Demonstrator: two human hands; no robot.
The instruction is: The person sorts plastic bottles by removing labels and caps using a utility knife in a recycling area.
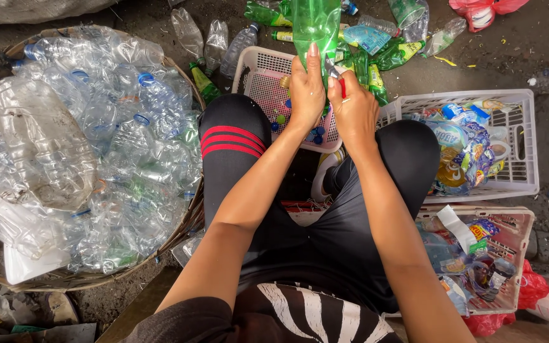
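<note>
Two hands meet at the far middle of my view, both closed around work. My left hand (306,92) wraps its fingers tight about the lower end of a green plastic bottle (314,25), which stands upright above the knees. My right hand (352,108) is clenched on a small red-handled cutter (337,75), its blade touching the bottle just beside the left thumb.

Doing this well, I judge, means steadying the bottle firmly and drawing the blade away from the left fingers, since they sit very close to the edge. I'd keep the cut shallow so the thin plastic doesn't buckle.

Directly under the hands sits a white slotted basket (255,70) holding loose coloured caps (316,134). Further right, a second white crate (522,146) is packed with peeled wrappers, and nearer, a third crate (516,235) holds more scraps. On the left, a wide woven basket (185,222) is heaped with clear stripped bottles (96,146). More green bottles (376,63) lie on the dirt ground beyond.
</note>
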